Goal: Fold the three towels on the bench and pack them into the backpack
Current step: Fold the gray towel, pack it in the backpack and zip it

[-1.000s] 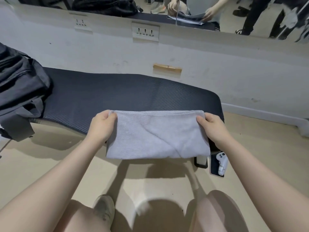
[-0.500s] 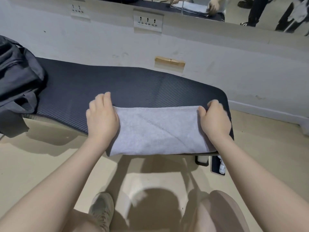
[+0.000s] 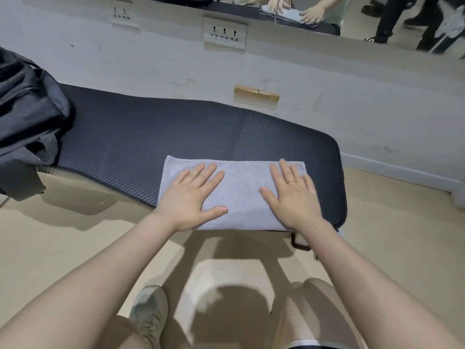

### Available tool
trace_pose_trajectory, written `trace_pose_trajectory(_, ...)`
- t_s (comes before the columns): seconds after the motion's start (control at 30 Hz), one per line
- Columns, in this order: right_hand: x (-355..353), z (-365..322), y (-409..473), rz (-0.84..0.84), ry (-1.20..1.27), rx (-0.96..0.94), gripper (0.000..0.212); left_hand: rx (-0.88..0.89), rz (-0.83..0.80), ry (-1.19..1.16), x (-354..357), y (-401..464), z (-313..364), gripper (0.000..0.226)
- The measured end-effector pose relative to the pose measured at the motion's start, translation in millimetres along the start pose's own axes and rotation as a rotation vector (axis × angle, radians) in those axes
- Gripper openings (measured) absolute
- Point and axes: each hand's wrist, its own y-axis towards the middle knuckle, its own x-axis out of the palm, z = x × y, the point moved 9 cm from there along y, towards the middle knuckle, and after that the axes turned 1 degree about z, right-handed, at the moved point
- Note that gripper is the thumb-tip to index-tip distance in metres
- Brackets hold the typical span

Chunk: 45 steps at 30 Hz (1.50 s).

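Both palms were down flat on the grey towel (image 3: 241,195), and that towel sat folded into a long rectangle at the near right end of the dark ribbed table (image 3: 156,137), in the centre of the frame. The left hand (image 3: 188,197) covered the towel's left portion, its fingers (image 3: 208,172) straight and spread, pointing toward the upper right, thumb stretched out along the cloth near the front edge. The right hand (image 3: 293,197) mirrored it on the towel's right portion, fingers (image 3: 284,170) straight and reaching almost to the far hem, a ring (image 3: 292,182) showing on one of them. Neither hand gripped anything; they simply pressed on the fabric. Bare towel lay between the two thumbs, and its front edge ran level with the table's near edge. Over at the left edge of the frame, the black backpack (image 3: 27,117) rested on the table's far left end, well apart from the towel. Along the top of the frame, a mirror (image 3: 352,18) showed the same two hands on the cloth.
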Motion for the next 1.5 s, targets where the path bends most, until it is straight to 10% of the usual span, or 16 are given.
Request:
trace_pose_trajectory(0.37,-36,42,-20,0.128,0.026,0.313,0.046,-0.099,-0.063,-0.029,-13,12,25,0.126)
trace_pose_trajectory(0.77,-36,61,-18,-0.136,0.924,0.498,0.019,-0.007,-0.055,-0.085,8,42,93,0.087)
trace_pose_trajectory(1.03,-77,-13,-13,0.085,0.341,0.115,0.013,0.023,0.019,-0.199,-10,42,86,0.075)
trace_pose_trajectory(1.23,-50,-61,-5,0.009,0.247,0.058,0.021,-0.335,0.201,-0.208,-33,-9,-6,0.058)
trace_pose_trajectory(1.5,-50,-77,-10,0.059,0.348,-0.132,0.020,-0.825,0.009,-0.201,-26,-46,-52,0.046)
